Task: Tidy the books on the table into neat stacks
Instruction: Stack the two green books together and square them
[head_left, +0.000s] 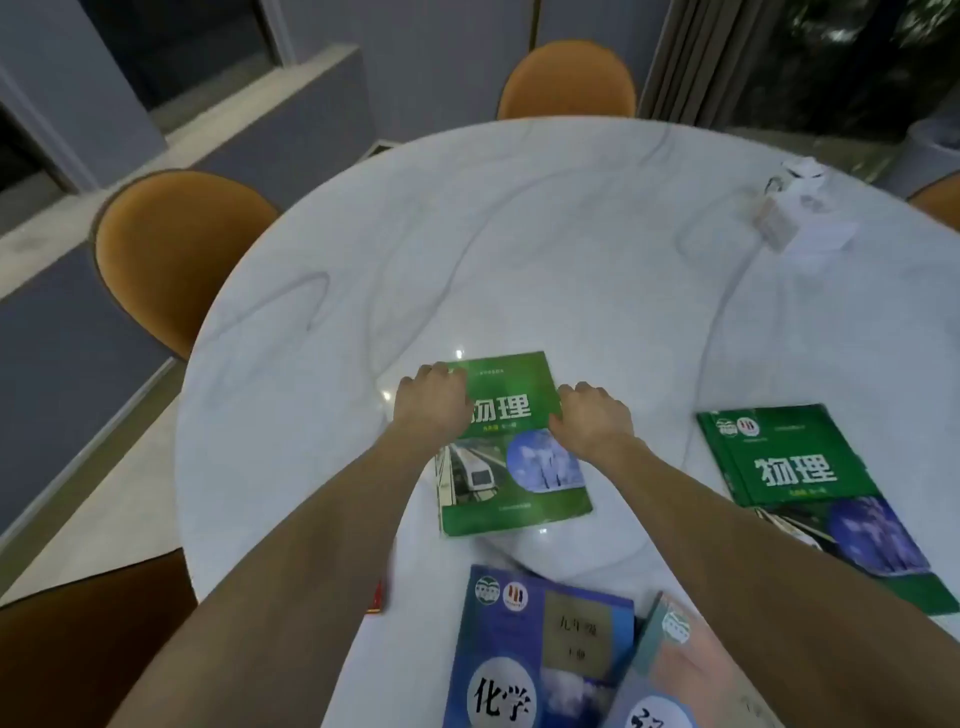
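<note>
A green physics book (511, 452) lies flat in the middle of the white marble table (519, 234). My left hand (434, 405) grips its upper left edge and my right hand (592, 418) grips its right edge. A second green physics book (810, 493) lies to the right, partly under my right forearm. Near the front edge sits a blue chemistry book (540, 654), with a pale teal and pink book (685, 675) overlapping its right side. A small red corner of another book (378, 597) peeks out from under my left forearm.
A white tissue box (800, 213) stands at the table's back right. Orange chairs ring the table: one at the far side (566, 83), one at the left (171, 249), one at the right edge (937, 200). A dark chair back (78, 649) is at the near left.
</note>
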